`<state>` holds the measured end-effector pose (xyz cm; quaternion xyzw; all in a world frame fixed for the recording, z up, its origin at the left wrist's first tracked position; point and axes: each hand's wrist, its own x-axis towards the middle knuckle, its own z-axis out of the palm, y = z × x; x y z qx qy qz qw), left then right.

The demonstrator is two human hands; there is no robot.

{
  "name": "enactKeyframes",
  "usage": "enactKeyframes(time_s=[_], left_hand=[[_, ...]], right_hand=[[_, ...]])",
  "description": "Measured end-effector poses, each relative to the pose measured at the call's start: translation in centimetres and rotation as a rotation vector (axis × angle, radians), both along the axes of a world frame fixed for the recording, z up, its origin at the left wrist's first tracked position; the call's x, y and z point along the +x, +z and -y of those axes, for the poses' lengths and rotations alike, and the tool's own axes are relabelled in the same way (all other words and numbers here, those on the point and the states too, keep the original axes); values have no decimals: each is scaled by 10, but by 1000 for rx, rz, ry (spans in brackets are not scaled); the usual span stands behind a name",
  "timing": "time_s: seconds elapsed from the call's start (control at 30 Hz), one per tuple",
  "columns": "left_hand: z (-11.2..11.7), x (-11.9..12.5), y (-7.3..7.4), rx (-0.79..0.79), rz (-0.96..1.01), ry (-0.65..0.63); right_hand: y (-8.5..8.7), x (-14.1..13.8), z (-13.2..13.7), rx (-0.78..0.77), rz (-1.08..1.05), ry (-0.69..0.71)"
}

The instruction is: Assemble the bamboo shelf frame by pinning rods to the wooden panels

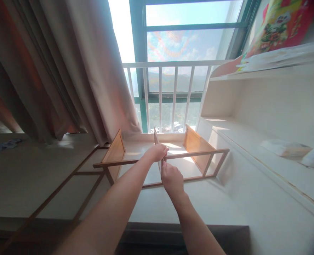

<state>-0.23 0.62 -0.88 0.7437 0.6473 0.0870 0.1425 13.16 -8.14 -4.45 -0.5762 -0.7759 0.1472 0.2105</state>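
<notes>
My left hand pinches at the upper rail of the wooden frame, beside the middle divider. My right hand is curled closed just below; I cannot tell what is in its grip. The wooden frame rests on the white ledge before the railing. Caution: uneven force between my hands may twist the joint; a sideways slip may drive the frame into the curtain or the wooden bars at left.

Smooth wooden frame, matt cloth curtain
</notes>
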Motion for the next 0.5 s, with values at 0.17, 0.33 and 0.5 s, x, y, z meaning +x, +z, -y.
enactKeyframes(time_s=[0.17,0.33,0.5], left_hand=[[1,1,2,1,1,-8],[3,2,4,-5,8,-7],[4,2,5,-9,2,-11]], right_hand=[[-4,0,-2,-40,-104,12],[-8,0,-4,-46,-183,8],[-12,-1,-6,0,-396,38]])
